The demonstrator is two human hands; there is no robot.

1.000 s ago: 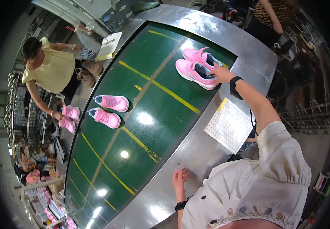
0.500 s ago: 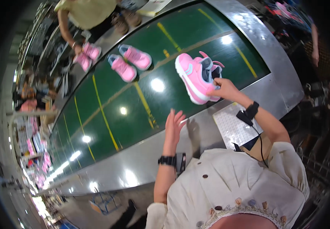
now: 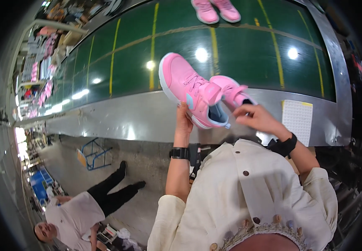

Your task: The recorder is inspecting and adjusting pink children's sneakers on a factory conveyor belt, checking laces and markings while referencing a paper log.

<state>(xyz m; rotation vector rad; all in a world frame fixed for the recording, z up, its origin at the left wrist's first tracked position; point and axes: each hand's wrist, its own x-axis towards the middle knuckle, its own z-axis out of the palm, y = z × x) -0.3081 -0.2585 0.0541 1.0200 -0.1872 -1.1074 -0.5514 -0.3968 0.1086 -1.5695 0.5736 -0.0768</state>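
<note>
One pink shoe (image 3: 179,77) with a white sole and light-blue lining is in my left hand (image 3: 183,121), whose fingers grip it along the side of the sole. Its toe points up and to the left, toward the green belt. Partly behind it is a second pink shoe (image 3: 228,87), with its strap and dark opening in sight. My right hand (image 3: 256,119) is closed, with bent fingers at the heel of that second shoe. The fingertips' exact hold there is partly hidden.
A green conveyor belt (image 3: 132,67) with yellow lines runs beyond a metal edge (image 3: 118,121). Another pair of pink shoes (image 3: 216,10) stands on its far side. A printed sheet (image 3: 297,121) lies at right. At lower left are a blue-framed stool (image 3: 95,154) and a person (image 3: 76,211).
Both shoes have come off the belt side toward me and turned. My left hand, empty before, has taken hold of one shoe. The view has swung to the left.
</note>
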